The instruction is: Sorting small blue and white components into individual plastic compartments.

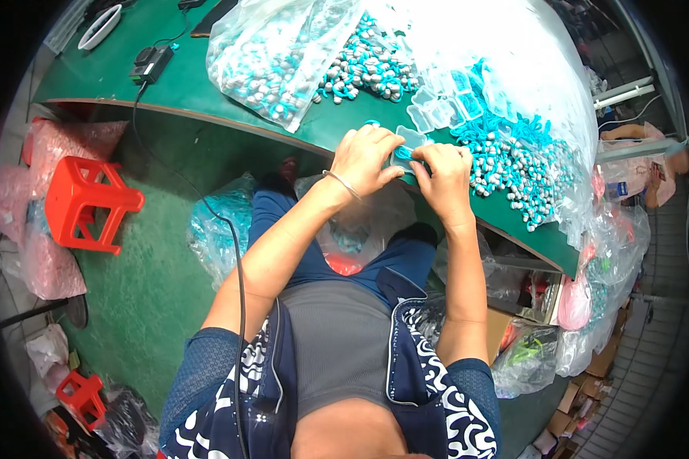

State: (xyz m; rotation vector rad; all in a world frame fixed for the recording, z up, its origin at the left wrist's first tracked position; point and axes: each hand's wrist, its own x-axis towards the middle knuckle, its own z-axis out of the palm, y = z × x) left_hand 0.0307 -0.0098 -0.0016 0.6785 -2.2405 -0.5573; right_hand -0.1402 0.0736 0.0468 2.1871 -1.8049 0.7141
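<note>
A clear case (407, 144) and teal piece (403, 152) are gripped by both hands (364, 159) (444, 174) at the desk (207, 92); heaps of loose pieces (513, 164) remain unpacked

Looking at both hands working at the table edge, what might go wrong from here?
The clear plastic case, held between the left hand and right hand, sits right at the green table's edge; it may slip into the lap or onto the floor. The loose teal pieces heaped beside the right hand might be swept off. The black cable hanging along the left arm may snag.
</note>
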